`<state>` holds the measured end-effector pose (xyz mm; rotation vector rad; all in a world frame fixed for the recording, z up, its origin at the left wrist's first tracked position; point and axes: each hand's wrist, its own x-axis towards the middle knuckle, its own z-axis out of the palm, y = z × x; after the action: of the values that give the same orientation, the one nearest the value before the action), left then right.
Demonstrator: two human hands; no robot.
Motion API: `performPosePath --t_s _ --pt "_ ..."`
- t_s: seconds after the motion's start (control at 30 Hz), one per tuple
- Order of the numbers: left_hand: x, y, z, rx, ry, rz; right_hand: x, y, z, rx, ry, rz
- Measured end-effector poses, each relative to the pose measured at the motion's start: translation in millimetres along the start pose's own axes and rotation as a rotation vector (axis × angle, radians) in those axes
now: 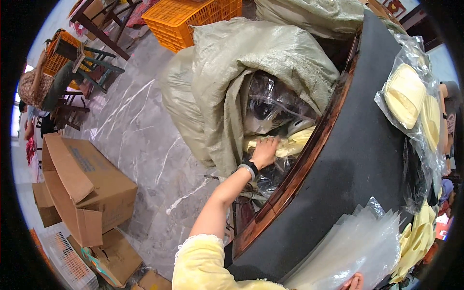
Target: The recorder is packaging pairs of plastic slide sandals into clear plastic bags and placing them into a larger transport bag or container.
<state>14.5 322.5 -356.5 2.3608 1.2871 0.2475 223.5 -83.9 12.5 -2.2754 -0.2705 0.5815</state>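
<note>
Left hand (264, 152) laid on pale yellow pieces (285, 145) inside open woven sack (232, 77) | right hand (354, 282) seen only at lower edge, against clear bags (357, 246) on black table (357, 159) | bagged yellow pieces (408, 94) at table's far side | cardboard boxes (82, 188) on floor | orange crate (188, 19) behind sack

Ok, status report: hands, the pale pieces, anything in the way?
Left hand reaching into the woven sack, on the pale yellow pieces. Right hand barely visible by the clear bags. Crumpled plastic liner crowds the opening.
</note>
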Motion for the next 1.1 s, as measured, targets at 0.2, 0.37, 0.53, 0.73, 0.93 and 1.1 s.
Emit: performPosePath --t_s 0.2,0.37,0.53,0.73,0.93,1.1 --pt "10.8 -23.3 6.5 -0.049 0.16 0.196 6.0 12.4 -14.5 0.036 -0.176 0.021" --pt "-1.3 -46.5 -52.7 -0.223 0.238 -0.008 -4.1 7.9 -4.9 -0.052 -0.104 -0.131" --pt "-20.1 -60.8 -147.5 -0.628 0.33 -0.221 -7.3 -3.6 -2.9 -0.073 -0.131 -0.021" --pt "-12.0 -54.5 -178.6 -0.506 0.274 -0.183 -7.4 -11.5 7.7 0.004 -0.077 -0.086" --pt "-10.3 -183.8 -139.9 -1.049 0.467 -0.472 8.5 24.0 5.2 0.236 -0.141 -0.213" --pt "-15.3 -128.5 -197.0 -0.972 0.494 -0.631 -1.2 18.7 5.8 0.218 -0.165 -0.257"
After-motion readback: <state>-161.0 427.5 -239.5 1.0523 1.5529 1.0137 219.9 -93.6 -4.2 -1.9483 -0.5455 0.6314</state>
